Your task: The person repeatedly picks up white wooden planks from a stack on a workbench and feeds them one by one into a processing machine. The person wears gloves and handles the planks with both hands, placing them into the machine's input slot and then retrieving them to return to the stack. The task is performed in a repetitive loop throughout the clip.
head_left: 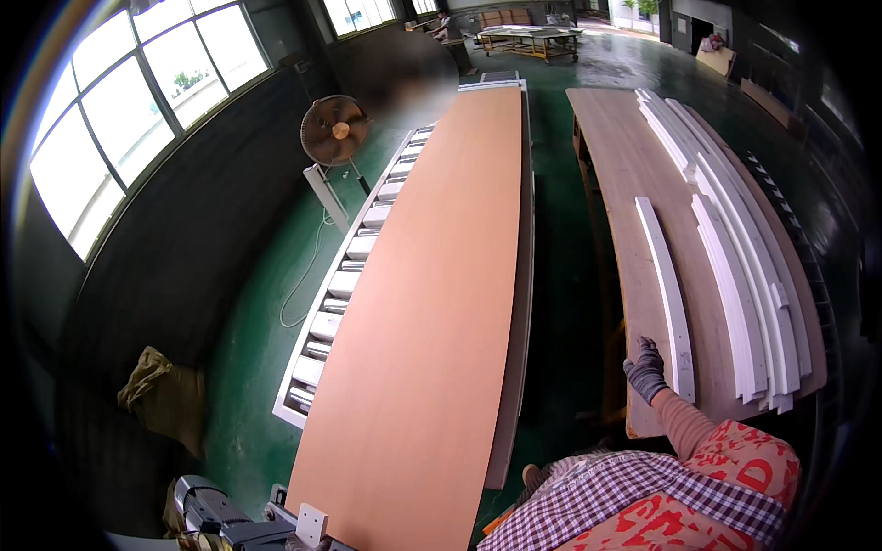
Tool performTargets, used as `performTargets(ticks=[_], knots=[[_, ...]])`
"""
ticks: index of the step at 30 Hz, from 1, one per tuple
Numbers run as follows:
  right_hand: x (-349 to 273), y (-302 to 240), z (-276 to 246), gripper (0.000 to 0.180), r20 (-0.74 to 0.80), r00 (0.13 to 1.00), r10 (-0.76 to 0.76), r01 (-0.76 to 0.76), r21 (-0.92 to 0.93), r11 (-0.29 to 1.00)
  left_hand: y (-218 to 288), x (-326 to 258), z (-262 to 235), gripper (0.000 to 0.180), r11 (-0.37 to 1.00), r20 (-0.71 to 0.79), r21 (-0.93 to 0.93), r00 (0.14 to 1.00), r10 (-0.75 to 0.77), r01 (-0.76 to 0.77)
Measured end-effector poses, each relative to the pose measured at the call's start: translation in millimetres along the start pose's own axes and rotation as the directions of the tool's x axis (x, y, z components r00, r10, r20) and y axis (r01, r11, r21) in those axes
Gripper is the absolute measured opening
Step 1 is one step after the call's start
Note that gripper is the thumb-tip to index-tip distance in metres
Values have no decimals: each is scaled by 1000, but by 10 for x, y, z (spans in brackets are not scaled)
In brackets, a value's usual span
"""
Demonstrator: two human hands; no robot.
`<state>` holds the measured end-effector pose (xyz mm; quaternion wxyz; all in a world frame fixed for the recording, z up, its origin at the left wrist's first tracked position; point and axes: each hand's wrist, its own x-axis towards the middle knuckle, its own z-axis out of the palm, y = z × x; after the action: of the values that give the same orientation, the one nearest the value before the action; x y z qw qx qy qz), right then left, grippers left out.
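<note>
My right hand (647, 369), in a grey knitted glove with a dark-striped cuff, rests on the wooden table (606, 138) near its left edge. Its fingers are stretched out, and nothing shows in them. Just to its right lies a long white strip (665, 285) with small holes near the close end; whether the glove touches it I cannot tell. Farther right on the same table, several long white strips (730, 285) lie side by side in a bundle. My left hand is out of view.
Left of me, a large tan panel (423, 303) lies over a roller conveyor (322, 326). A motor unit (207, 505) stands at the lower left. Beyond the conveyor are a fan (336, 130) and a sack (165, 395). At the back, a person (447, 28) is near another table (528, 35).
</note>
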<state>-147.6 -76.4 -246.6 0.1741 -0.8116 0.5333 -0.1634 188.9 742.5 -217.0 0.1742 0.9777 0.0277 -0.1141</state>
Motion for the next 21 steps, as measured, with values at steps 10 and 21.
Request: performTargets(ticks=[10,21], knots=[[11,-292,-264,53,-79,987,-142,151,126,980,1985,80,-169,91,897,-75,429,985,152,-106],[-132,-809,-1005,58,196,805,-560,481,338,809,4625,-223,884,74,763,173,370,846,504,-530]])
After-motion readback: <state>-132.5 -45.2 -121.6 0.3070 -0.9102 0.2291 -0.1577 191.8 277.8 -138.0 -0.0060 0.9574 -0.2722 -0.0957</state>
